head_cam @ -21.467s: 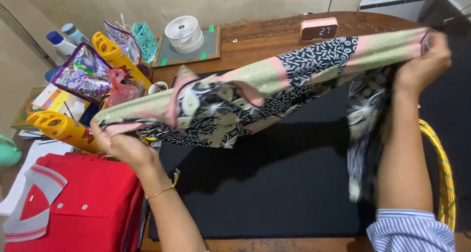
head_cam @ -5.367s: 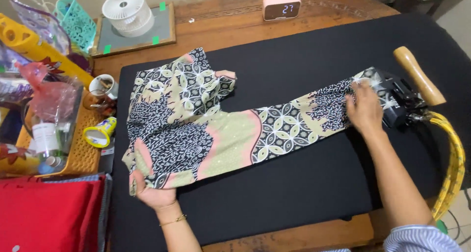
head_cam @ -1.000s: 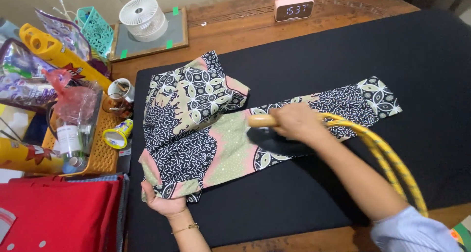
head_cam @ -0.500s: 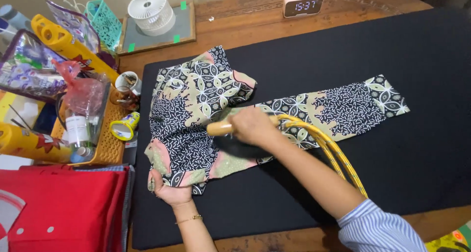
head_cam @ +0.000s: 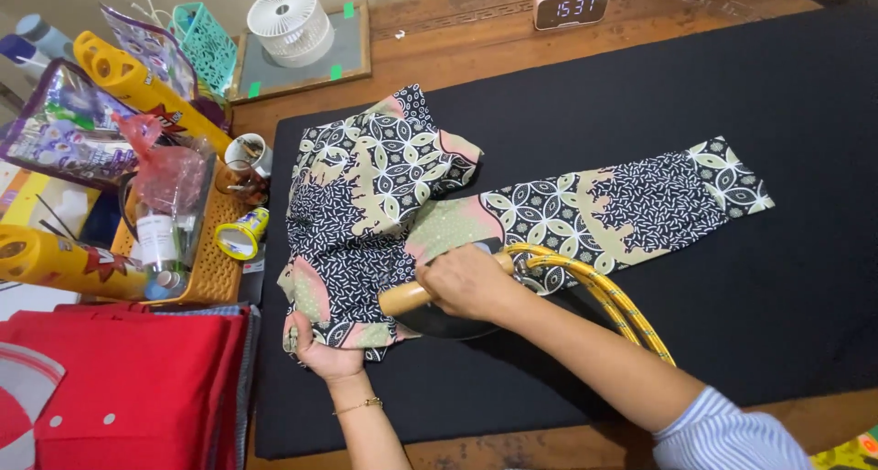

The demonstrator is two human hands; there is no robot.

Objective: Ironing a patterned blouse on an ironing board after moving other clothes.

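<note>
At the near edge of the black ironing cloth (head_cam: pixel 786 251), the left hand (head_cam: pixel 322 349) pinches the near hem of the patterned garment (head_cam: pixel 384 205), fingers closed on the fabric, seemingly to keep it taut and flat so it does not bunch under the iron. Just to the right, the right hand (head_cam: pixel 466 283) wraps fully around the wooden handle (head_cam: pixel 407 296) of a dark iron (head_cam: pixel 448 319), which rests on the garment's near portion; the firm closed grip presses the sole down onto the cloth. A yellow braided cord (head_cam: pixel 604 296) loops away from the iron to the right, lying over the garment's long leg or sleeve (which of the two is hard to tell), kept behind the hand and out of the iron's way.

The garment lies spread across the middle of the cloth, its wider body to the left and the long part stretching right, flat for pressing.

To the near left lies a red folded fabric (head_cam: pixel 119 388). Farther left, a woven tray (head_cam: pixel 206 260) holds bottles and a roll of yellow tape (head_cam: pixel 240 235), all off the cloth.

At the far side, on the wooden table (head_cam: pixel 476 31), stand a small white fan (head_cam: pixel 291 22) and a pink digital clock (head_cam: pixel 572 1), well apart from the work.
</note>
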